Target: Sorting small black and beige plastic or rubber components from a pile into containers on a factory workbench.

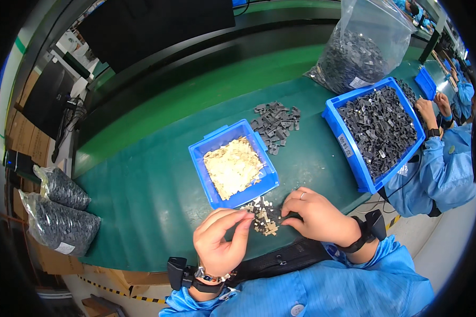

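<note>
My left hand [220,240] hovers over the near edge of the green bench, thumb and fingers pinched on a tiny part at their tips. My right hand [316,214] rests beside it, fingertips pressing on a small dark part at the edge of a little heap of mixed dark and tan parts [263,215]. Just beyond the heap stands a small blue bin [214,145] filled with thin tan metal pieces [232,168].
A loose pile of dark plastic parts [276,123] lies beyond the small bin. A larger blue bin [334,117] of dark parts and a clear bag of them [362,50] sit right. Two filled bags [61,211] lie left. Another person in blue [439,169] works at right.
</note>
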`<state>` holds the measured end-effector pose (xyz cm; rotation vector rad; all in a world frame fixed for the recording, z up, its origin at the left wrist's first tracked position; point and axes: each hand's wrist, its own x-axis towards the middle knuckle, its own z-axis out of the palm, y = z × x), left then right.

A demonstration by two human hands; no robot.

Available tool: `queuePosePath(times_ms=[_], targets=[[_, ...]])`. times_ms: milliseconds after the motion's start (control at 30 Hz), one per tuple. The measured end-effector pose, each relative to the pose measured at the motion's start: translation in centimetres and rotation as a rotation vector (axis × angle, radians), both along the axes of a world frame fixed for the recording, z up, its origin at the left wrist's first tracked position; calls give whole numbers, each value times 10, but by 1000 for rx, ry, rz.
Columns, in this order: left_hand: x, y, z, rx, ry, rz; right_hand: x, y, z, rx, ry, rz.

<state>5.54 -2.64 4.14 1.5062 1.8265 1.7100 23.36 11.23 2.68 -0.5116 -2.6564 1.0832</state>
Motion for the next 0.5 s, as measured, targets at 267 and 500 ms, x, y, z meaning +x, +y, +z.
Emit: queuePosePath(times_ms=[267,500], targets=[[9,5,4,-223,25,-100,-4,4,8,-157,36,-110],[9,14,11,-255,140,-179,-16,1,31,-199,165,-72]])
